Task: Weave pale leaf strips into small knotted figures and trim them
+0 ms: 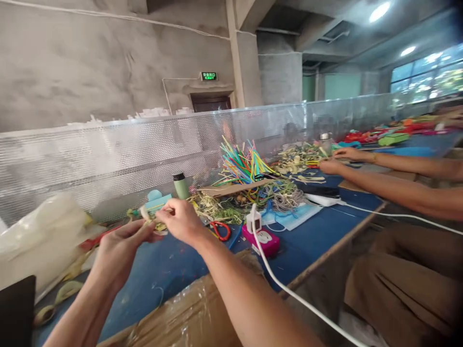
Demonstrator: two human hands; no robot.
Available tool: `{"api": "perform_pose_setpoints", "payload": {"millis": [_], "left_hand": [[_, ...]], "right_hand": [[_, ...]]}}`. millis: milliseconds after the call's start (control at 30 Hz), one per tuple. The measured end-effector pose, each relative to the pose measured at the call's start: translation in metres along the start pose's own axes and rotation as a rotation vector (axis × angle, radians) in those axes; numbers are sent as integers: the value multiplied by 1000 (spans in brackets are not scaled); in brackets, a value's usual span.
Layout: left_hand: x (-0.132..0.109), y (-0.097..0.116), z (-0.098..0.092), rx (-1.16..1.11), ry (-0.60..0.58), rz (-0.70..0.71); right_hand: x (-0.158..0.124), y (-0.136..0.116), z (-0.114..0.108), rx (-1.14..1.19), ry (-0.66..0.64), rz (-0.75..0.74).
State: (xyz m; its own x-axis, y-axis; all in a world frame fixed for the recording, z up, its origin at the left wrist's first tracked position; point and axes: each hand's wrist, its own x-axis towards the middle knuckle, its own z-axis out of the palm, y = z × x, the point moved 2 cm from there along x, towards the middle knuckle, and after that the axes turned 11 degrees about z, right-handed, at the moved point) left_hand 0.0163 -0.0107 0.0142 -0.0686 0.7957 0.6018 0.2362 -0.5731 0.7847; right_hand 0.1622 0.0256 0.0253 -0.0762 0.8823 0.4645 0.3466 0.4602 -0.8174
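My left hand [121,243] and my right hand [181,219] meet above the blue table at the left. Between their pinched fingers is a small pale yellow-green strip piece [147,215], partly hidden by the fingers; its exact kind I cannot make out. Both hands are closed on it. Just beyond my right hand stands a green bottle [181,187] with a black lid. Scissors with red handles [221,231] lie to the right of that hand, beside a heap of green and cream strands [231,214].
Colourful thin sticks [244,161] bunch behind a cardboard strip [235,189]. A magenta power socket [265,241] with a white cable [278,282] sits near the table edge. A clear plastic bag [47,236] bulges at left. A co-worker's hands [336,161] work at right. Cardboard [184,308] lies in front.
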Motion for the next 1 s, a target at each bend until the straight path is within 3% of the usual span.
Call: {"api": "perform_pose_setpoints", "payload": {"millis": [133,367,700,1000], "left_hand": [[1,-2,4,-183,-77,-103],[3,-4,2,-338,-197,-97],[9,-8,-2,-395,-119,-41],[7,-5,2,-391,-130,-25]], "right_hand": [[1,2,4,137,-128,-2],[2,5,9,209,-149,21],[5,3,11,273,-207,75],[3,2,10,273,-230,45]]}}
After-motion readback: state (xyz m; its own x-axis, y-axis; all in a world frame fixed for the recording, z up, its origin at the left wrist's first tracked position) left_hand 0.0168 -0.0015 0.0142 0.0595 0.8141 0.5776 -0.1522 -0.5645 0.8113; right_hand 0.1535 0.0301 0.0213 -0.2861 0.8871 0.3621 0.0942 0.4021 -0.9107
